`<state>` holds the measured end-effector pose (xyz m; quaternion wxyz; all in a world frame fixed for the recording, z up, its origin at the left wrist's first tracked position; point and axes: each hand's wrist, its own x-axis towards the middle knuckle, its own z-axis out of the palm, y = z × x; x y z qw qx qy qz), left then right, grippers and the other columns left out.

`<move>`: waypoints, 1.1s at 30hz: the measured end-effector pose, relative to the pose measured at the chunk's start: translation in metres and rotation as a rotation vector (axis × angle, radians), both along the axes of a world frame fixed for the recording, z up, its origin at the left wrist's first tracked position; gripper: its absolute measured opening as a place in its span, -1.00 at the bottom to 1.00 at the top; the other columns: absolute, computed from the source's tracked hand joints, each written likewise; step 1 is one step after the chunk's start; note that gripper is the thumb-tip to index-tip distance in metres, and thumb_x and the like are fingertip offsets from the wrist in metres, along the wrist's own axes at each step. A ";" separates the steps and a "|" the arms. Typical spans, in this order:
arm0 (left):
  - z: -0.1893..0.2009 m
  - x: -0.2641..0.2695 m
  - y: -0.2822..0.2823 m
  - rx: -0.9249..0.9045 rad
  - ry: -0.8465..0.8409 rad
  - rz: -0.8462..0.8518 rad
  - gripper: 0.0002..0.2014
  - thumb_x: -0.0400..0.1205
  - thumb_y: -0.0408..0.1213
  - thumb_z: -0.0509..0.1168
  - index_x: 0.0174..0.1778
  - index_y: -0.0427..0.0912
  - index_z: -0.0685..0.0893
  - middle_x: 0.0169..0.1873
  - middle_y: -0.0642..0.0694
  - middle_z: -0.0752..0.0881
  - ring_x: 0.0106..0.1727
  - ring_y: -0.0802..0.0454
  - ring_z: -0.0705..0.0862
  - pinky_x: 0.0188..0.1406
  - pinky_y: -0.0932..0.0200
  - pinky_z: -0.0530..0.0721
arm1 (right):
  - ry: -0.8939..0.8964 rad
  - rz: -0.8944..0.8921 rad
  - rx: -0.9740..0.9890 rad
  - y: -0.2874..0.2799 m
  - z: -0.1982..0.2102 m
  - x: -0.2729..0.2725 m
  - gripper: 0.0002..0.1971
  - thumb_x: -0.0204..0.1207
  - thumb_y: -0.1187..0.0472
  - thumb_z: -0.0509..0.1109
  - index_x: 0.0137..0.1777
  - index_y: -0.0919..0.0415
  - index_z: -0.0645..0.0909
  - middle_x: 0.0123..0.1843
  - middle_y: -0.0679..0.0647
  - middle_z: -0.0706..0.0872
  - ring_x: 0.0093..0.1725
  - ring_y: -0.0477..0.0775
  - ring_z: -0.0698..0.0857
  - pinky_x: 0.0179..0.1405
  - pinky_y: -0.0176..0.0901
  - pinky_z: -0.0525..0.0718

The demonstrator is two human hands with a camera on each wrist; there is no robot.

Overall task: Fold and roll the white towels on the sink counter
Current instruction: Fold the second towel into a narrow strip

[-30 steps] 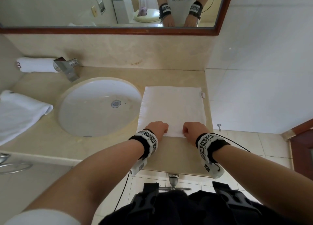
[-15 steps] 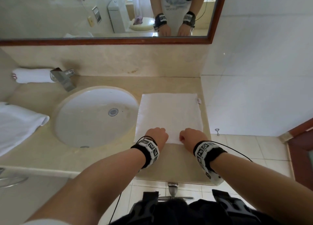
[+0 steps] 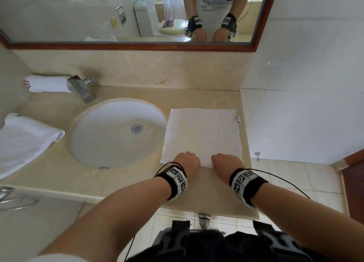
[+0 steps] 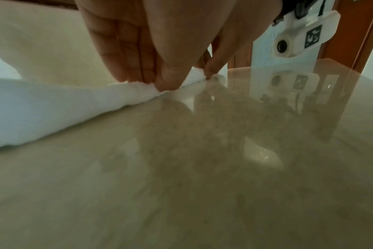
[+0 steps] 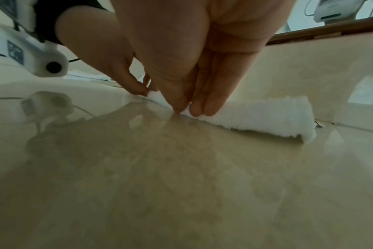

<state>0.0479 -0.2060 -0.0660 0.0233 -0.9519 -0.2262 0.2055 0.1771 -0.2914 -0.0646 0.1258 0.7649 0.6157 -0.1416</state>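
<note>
A folded white towel (image 3: 202, 133) lies flat on the beige counter (image 3: 208, 188), right of the sink. Both hands sit side by side on its near edge. My left hand (image 3: 187, 160) pinches that edge (image 4: 136, 91) between thumb and fingers, and the edge bulges up slightly there. My right hand (image 3: 226, 161) pinches the same edge (image 5: 256, 116) a little to the right. In the left wrist view my left hand (image 4: 158, 86) shows from below; in the right wrist view my right hand (image 5: 184, 109) does. The towel's far part lies smooth.
A round white sink (image 3: 118, 131) lies left of the towel, with a chrome tap (image 3: 82, 88) behind it. A rolled white towel (image 3: 47, 83) rests at the back left. Another white towel (image 3: 23, 143) drapes over the left counter. A tiled wall (image 3: 305, 104) borders the right.
Both hands stay on the towel's near edge. The head view has tilted up, so counter and towel sit lower in the picture and more of the mirror shows.
</note>
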 end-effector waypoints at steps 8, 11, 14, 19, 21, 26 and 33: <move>-0.006 -0.016 0.006 -0.069 -0.080 0.028 -0.73 0.66 -0.51 0.00 0.24 -0.35 0.46 0.23 -0.30 0.50 0.28 -0.24 0.46 -0.01 -0.08 0.58 | -0.008 -0.024 0.009 0.003 -0.002 -0.001 -0.73 0.62 0.38 0.06 0.19 0.29 0.55 0.17 0.19 0.59 0.13 0.23 0.67 -0.04 -0.01 0.59; -0.012 -0.026 0.012 -0.097 -0.095 0.040 -0.71 0.63 -0.54 0.01 0.24 -0.34 0.45 0.24 -0.30 0.44 0.26 -0.22 0.45 -0.02 -0.05 0.55 | 0.003 -0.044 0.006 0.004 -0.003 -0.001 -0.73 0.60 0.39 0.08 0.16 0.30 0.56 0.16 0.19 0.57 0.10 0.23 0.67 -0.08 -0.02 0.57; -0.014 -0.034 0.023 -0.136 -0.148 0.094 -0.72 0.62 -0.52 0.04 0.24 -0.31 0.44 0.18 -0.28 0.48 0.20 -0.19 0.48 -0.02 0.00 0.50 | 0.013 -0.062 0.011 0.007 -0.004 0.001 -0.75 0.60 0.38 0.09 0.13 0.32 0.58 0.15 0.20 0.56 0.06 0.25 0.68 -0.14 -0.04 0.54; -0.015 -0.039 0.040 -0.179 -0.213 0.165 -0.77 0.68 -0.36 0.06 0.19 -0.27 0.51 0.08 -0.25 0.62 0.02 -0.09 0.57 -0.07 0.09 0.43 | 0.059 -0.084 0.050 0.007 -0.004 0.006 -0.74 0.61 0.31 0.09 0.20 0.20 0.53 0.16 0.14 0.63 0.12 0.18 0.67 -0.04 -0.10 0.54; -0.016 -0.038 0.048 -0.188 -0.206 0.164 -0.77 0.69 -0.36 0.09 0.16 -0.24 0.60 0.09 -0.20 0.62 0.08 -0.16 0.62 0.03 0.07 0.51 | 0.091 -0.095 0.060 0.009 -0.002 0.008 -0.74 0.61 0.30 0.08 0.24 0.15 0.47 0.15 0.12 0.67 0.10 0.19 0.68 0.02 -0.06 0.57; -0.014 -0.034 0.057 -0.132 -0.154 0.114 -0.74 0.66 -0.38 0.15 0.14 -0.13 0.71 0.12 -0.10 0.64 0.20 -0.12 0.56 0.14 0.07 0.54 | 0.102 -0.102 0.054 0.014 0.000 0.013 -0.74 0.63 0.26 0.07 0.16 0.08 0.56 0.15 0.09 0.64 0.06 0.16 0.67 0.02 -0.06 0.60; -0.007 -0.027 0.043 -0.020 -0.034 -0.029 -0.76 0.59 -0.54 0.10 0.08 -0.35 0.60 0.18 -0.26 0.52 0.16 -0.22 0.53 -0.01 -0.01 0.50 | 0.078 -0.149 0.054 0.025 0.003 0.012 -0.70 0.55 0.34 0.14 0.20 0.06 0.51 0.14 0.06 0.64 0.09 0.12 0.65 0.01 -0.08 0.59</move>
